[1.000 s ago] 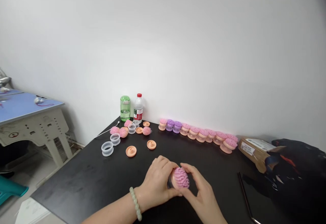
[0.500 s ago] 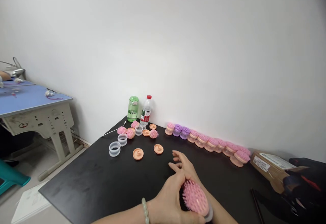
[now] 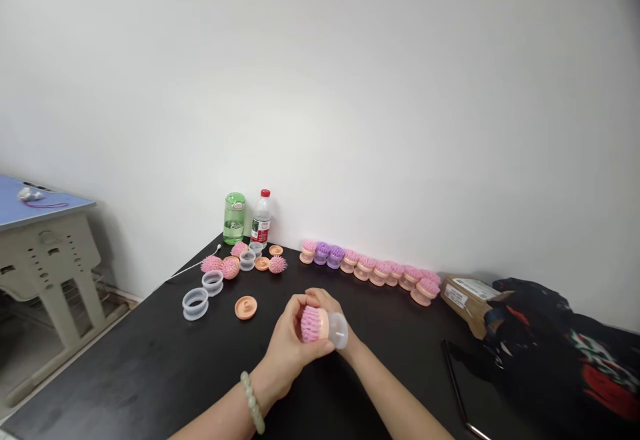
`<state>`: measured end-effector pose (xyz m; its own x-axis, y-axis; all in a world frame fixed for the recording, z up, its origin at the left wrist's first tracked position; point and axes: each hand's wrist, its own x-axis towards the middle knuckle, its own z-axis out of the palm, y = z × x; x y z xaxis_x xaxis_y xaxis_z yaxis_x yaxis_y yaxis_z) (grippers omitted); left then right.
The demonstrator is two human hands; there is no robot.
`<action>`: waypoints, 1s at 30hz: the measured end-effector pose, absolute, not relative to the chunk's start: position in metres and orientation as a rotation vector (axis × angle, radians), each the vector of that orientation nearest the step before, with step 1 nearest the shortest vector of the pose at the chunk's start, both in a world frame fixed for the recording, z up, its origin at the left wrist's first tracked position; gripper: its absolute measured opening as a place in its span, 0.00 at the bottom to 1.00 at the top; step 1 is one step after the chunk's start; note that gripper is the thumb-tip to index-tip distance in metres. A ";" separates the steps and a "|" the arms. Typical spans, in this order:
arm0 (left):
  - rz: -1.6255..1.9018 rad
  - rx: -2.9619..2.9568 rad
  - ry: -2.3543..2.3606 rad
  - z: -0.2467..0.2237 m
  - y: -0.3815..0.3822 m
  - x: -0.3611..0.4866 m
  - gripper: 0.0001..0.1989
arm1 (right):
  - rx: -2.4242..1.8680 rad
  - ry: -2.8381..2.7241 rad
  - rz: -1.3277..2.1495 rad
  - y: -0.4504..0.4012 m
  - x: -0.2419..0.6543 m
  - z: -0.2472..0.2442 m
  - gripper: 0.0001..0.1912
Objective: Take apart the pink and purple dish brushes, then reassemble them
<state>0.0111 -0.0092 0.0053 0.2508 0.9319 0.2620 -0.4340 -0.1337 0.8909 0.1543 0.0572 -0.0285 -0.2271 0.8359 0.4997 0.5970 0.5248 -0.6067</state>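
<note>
My left hand (image 3: pixel 291 347), with a green bead bracelet at the wrist, grips a scalp massage brush (image 3: pixel 313 325) tilted on its side. Its pink bristles point left, and a clear plastic ring (image 3: pixel 339 331) is fitted round its peach body on the right. My right hand (image 3: pixel 327 301) is closed behind the brush, its fingers curled and mostly hidden; what it holds cannot be seen. On the black table, a peach disc base (image 3: pixel 245 307) with a central stub lies left of my hands. Two clear rings, the nearer ring (image 3: pixel 195 304) and the farther ring (image 3: pixel 213 283), are beyond it.
Pink bristle heads (image 3: pixel 231 267), discs and rings cluster near a green bottle (image 3: pixel 235 219) and a red-capped water bottle (image 3: pixel 261 219). A row of assembled pink and purple brushes (image 3: pixel 367 268) lines the wall. At right are a cardboard box (image 3: pixel 467 303), dark cloth (image 3: pixel 555 367) and a black rod (image 3: pixel 454 377).
Both hands have come together, my right hand drawing back behind the brush. One peach disc no longer shows at its spot on the table. The view has shifted right.
</note>
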 end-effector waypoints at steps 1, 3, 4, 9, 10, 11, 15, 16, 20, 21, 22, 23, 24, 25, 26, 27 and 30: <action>1.273 1.155 0.605 0.003 -0.009 0.012 0.30 | -1.192 -1.928 0.370 0.047 0.165 -0.025 0.12; 1.242 1.148 0.659 -0.001 -0.010 0.013 0.31 | -1.230 -1.914 0.391 0.024 0.186 -0.018 0.18; 1.227 1.146 0.671 -0.003 -0.010 0.014 0.31 | -1.250 -1.902 0.409 0.011 0.194 -0.015 0.21; 1.123 1.247 0.676 -0.011 -0.011 0.018 0.28 | -1.344 -1.780 0.583 -0.039 0.213 -0.007 0.27; 1.092 1.270 0.674 -0.011 -0.010 0.018 0.27 | -1.356 -1.759 0.595 -0.044 0.213 -0.007 0.28; 1.062 1.280 0.669 -0.011 -0.010 0.019 0.26 | -1.367 -1.745 0.593 -0.048 0.214 -0.007 0.30; 1.042 1.213 0.648 -0.009 -0.009 0.019 0.26 | -1.390 -1.782 0.429 -0.054 0.217 -0.006 0.31; 1.044 1.197 0.646 -0.008 -0.009 0.019 0.27 | -1.390 -1.816 0.361 -0.055 0.218 -0.005 0.30; 0.986 1.242 0.639 -0.009 -0.011 0.020 0.27 | -1.394 -1.983 0.231 -0.061 0.217 -0.003 0.30; 0.966 1.276 0.641 -0.009 -0.012 0.021 0.27 | -1.395 -2.006 0.243 -0.063 0.216 -0.002 0.31; 0.952 1.306 0.645 -0.009 -0.013 0.021 0.27 | -1.397 -2.012 0.264 -0.064 0.215 -0.002 0.33; 0.941 1.328 0.651 -0.009 -0.014 0.022 0.27 | -1.402 -2.003 0.295 -0.065 0.214 -0.001 0.34; 0.936 1.336 0.653 -0.008 -0.015 0.022 0.27 | -1.408 -1.982 0.337 -0.066 0.213 0.000 0.35; 0.933 1.331 0.651 -0.008 -0.015 0.022 0.26 | -1.413 -1.953 0.389 -0.067 0.213 0.001 0.35; 0.930 1.317 0.646 -0.007 -0.016 0.022 0.26 | -1.414 -1.921 0.447 -0.067 0.213 0.002 0.35; 0.924 1.297 0.636 -0.007 -0.016 0.022 0.26 | -1.409 -1.889 0.501 -0.067 0.213 0.003 0.34; 0.905 1.211 0.594 -0.006 -0.017 0.022 0.26 | -1.357 -1.807 0.611 -0.067 0.215 0.004 0.31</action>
<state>0.0224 -0.0169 -0.0057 0.5316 0.8439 0.0722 -0.2693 0.0876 0.9591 0.2150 -0.0669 0.0042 -0.1265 0.9463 0.2975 0.5717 0.3147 -0.7578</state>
